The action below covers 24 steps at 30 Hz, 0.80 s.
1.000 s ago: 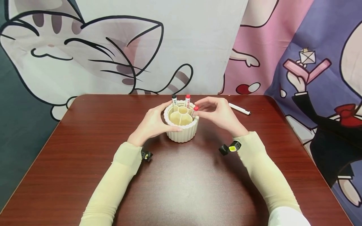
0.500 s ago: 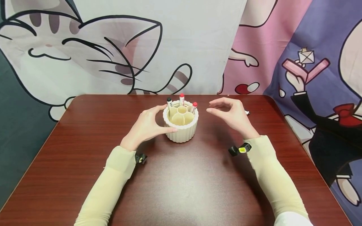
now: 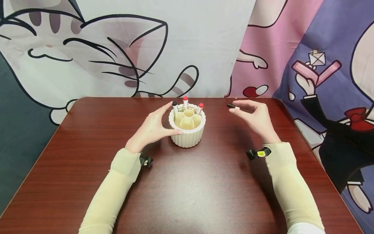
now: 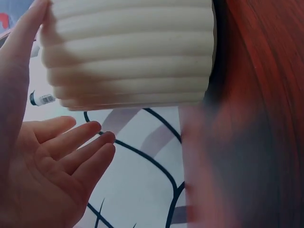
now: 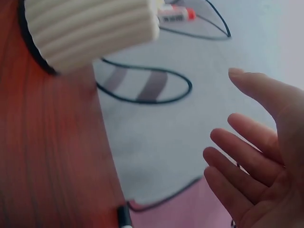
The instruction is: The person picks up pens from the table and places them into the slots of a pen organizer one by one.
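A cream fluted pen holder point(image 3: 188, 139) with round inner compartments stands on the table. A black-capped marker point(image 3: 175, 106) and two red-capped markers, one at the back point(image 3: 185, 102) and one at the right point(image 3: 200, 108), stick up from it. My left hand point(image 3: 153, 128) is spread around its left side, the thumb against the front. In the left wrist view its other fingers point(image 4: 76, 152) are loosely extended beside the wall. My right hand point(image 3: 254, 117) hovers to the right with fingers apart, over another black-capped marker point(image 3: 231, 106) on the table, partly hidden by the hand.
The dark red wooden table point(image 3: 187, 188) ends at a straight back edge just behind the holder. Behind it hang a white cat-print cloth point(image 3: 204, 42) and a pink and purple printed cloth point(image 3: 271, 45).
My right hand has let go of the red-capped marker in the holder's right side and moved right to the marker on the table. My left hand stays around the holder.
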Tool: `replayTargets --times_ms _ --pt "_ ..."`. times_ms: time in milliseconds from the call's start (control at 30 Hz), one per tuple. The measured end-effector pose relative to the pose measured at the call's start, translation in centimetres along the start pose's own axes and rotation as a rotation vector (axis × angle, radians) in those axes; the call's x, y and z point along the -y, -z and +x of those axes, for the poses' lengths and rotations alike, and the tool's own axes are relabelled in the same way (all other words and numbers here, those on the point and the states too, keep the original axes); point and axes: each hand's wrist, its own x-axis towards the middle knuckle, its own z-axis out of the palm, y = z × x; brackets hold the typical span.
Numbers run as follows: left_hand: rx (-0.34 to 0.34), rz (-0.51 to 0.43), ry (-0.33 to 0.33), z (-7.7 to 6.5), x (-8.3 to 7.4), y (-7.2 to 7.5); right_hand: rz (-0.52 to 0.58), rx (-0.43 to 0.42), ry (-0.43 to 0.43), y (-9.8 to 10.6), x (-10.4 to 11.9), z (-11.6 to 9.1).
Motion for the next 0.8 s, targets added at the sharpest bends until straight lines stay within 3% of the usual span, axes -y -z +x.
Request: replayTargets --times_ms 200,333,600,800 --pt "0.003 -0.089 -0.039 0.5 -0.3 -0.9 -0.024 -0.077 -0.053 2.4 -1.6 0.7" --pt "-0.011 -0.121 -0.031 0.6 -0.3 -1.4 -0.055 -0.096 -0.122 3.8 -3.1 1.2" --pt "-0.035 -0.165 0.002 0.6 -0.1 -1.6 -0.215 -0.041 -0.272 5.4 -6.5 2.8" --pt "-0.047 -0.194 -0.014 0.7 0.2 -1.7 -0.291 -0.001 -0.264 5.8 -9.0 3.4"
